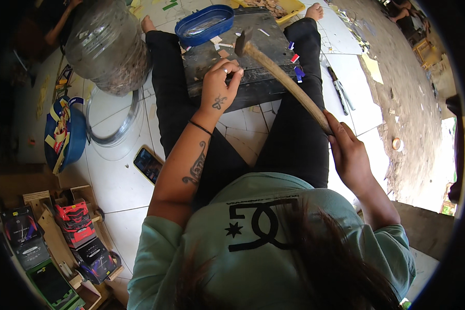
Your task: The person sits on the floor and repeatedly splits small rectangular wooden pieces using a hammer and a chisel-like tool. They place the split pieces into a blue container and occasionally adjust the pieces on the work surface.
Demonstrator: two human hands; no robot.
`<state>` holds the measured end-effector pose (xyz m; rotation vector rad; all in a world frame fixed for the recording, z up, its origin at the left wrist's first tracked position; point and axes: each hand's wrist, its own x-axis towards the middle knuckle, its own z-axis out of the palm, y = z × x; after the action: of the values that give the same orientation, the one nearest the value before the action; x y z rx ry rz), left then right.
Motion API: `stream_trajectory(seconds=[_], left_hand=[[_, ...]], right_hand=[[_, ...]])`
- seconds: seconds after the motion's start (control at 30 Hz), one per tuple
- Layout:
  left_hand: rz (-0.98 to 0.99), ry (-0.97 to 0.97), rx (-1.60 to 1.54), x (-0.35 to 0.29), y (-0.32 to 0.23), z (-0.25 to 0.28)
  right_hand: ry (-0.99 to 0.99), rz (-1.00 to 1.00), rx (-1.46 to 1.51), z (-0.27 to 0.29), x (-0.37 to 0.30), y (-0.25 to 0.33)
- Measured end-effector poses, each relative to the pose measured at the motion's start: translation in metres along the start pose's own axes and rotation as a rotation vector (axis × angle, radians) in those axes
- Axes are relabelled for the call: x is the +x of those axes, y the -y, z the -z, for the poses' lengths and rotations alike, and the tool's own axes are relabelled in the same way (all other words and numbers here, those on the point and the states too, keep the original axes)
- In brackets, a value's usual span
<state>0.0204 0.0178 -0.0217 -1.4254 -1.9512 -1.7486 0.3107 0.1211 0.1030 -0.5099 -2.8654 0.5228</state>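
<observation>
My right hand (349, 151) grips the low end of the wooden handle of a hammer (289, 82). The hammer's dark metal head is over a dark, worn board (266, 44) that lies between my lower legs. My left hand (222, 82) is at the board's near left part, thumb and fingers pinched together. What the pinch holds, if anything, is too small to make out. Small brown and white scraps (223, 53) are scattered on the board around it. A blue oval tub (204, 25) with thin metallic pieces inside stands at the board's far left corner.
A yellow tray (293, 11) of brown pieces is beyond the board. On the left are a large clear plastic container (106, 46), a wire coil (111, 138), a blue basin (73, 135), a phone (148, 164) and boxes (75, 222). A knife (339, 90) lies right; other people sit farther off.
</observation>
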Motion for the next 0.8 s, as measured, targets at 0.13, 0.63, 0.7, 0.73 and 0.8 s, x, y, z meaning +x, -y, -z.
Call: stream_trajectory(seconds=[0.13, 0.63, 0.7, 0.73, 0.8], left_hand=[[0.0, 0.006, 0.007, -0.0014, 0.0016, -0.0002], [0.016, 0.0, 0.016, -0.0011, -0.0011, 0.0004], [-0.014, -0.018, -0.001, 0.0001, -0.001, -0.0002], [-0.018, -0.012, 0.011, 0.0001, -0.0014, 0.0], [-0.024, 0.011, 0.04, 0.0009, -0.0022, 0.0018]], right_hand=[[0.013, 0.022, 0.017, -0.0014, 0.0007, -0.0024], [0.013, 0.01, 0.05, 0.0014, 0.007, -0.0077], [0.007, 0.011, 0.052, 0.0014, 0.0072, -0.0087], [-0.033, 0.028, 0.073, 0.001, 0.0064, -0.0087], [-0.016, 0.027, 0.077, 0.0002, 0.0058, -0.009]])
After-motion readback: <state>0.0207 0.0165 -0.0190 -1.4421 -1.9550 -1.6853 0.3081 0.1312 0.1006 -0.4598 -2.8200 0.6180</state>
